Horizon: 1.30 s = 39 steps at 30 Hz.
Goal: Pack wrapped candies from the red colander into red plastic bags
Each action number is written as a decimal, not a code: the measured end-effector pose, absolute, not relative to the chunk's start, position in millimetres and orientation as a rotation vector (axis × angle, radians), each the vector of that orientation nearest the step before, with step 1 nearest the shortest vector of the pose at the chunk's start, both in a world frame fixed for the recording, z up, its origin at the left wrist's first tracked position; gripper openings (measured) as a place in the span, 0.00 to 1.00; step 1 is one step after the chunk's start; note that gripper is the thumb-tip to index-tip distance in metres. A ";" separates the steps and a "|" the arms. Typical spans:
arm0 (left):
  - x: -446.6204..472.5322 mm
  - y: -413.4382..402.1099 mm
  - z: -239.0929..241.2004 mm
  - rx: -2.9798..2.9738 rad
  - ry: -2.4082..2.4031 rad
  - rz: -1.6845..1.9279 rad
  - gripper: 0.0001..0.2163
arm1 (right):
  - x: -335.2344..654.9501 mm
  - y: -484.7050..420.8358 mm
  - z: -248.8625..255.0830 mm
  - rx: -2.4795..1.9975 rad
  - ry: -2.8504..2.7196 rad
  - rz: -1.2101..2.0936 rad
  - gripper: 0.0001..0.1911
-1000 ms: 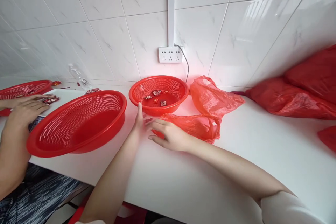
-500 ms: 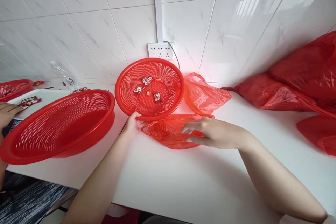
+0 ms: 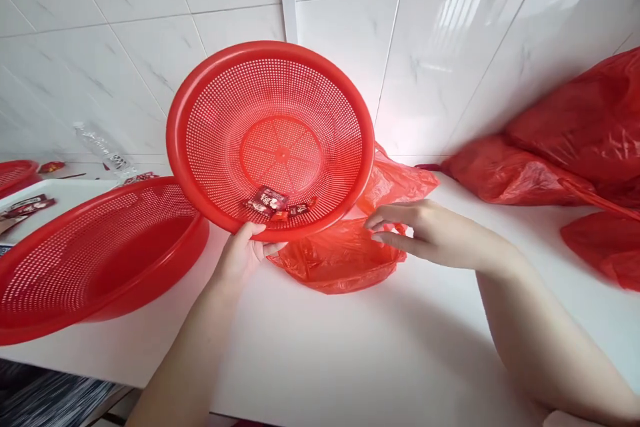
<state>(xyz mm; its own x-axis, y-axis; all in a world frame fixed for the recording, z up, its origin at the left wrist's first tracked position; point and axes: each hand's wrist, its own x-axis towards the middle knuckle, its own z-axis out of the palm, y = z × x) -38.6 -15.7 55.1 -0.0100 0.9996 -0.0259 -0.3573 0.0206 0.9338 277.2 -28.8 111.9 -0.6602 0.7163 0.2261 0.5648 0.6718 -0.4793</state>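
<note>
My left hand [image 3: 243, 252] grips the near rim of a red perforated plastic basket [image 3: 215, 140]. The basket is lifted off the table and tilted towards me. Several small wrapped snack packets [image 3: 270, 200] lie gathered at its lower side, dark red and orange. Just below and to the right of the rim, a thin red plastic bag [image 3: 340, 273] sits on the table with its mouth spread. My right hand [image 3: 425, 230] is at the bag's right edge, its fingers curled round the film; the exact grip is partly hidden.
A larger red basket [image 3: 125, 307] stands at the left on the white table [image 3: 320, 353]. Behind it are a white tray [image 3: 65, 188] and a clear bottle [image 3: 103, 150]. Another red bag [image 3: 400, 180] lies at the wall; full red bags [image 3: 550, 147] sit at the right.
My left hand has raised the basket and tilted it towards me, and the packets have slid to its near side. My right hand has shifted slightly right, and the bag's mouth is wider.
</note>
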 end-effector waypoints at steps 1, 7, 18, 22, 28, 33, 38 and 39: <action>-34.6 -17.8 55.8 0.914 0.959 1.338 0.10 | 272.2 -27.3 112.7 -0.950 -2.473 0.475 0.11; -7.1 -25.6 48.1 0.890 0.922 1.290 0.11 | 225.1 4.6 98.9 -0.899 -2.416 0.238 0.16; -4.9 -16.8 34.4 0.819 0.938 1.385 0.15 | 226.4 30.6 70.7 -0.827 -2.553 0.521 0.19; -8.5 -11.0 28.9 0.800 0.949 1.346 0.09 | 234.9 37.1 69.2 -0.816 -2.339 0.716 0.14; -14.4 -7.5 22.5 0.858 0.900 1.356 0.10 | 237.4 46.4 58.5 -0.810 -1.878 1.280 0.18; -20.2 -3.5 21.2 0.836 0.886 1.410 0.09 | 240.6 35.9 71.3 -0.810 -1.932 1.336 0.17; -22.4 -1.1 18.8 0.886 0.843 1.446 0.10 | 242.8 28.2 79.6 -0.885 -2.097 1.335 0.14; -22.3 -1.1 18.4 0.893 0.845 1.445 0.11 | 242.9 28.6 78.5 -0.879 -2.102 1.344 0.14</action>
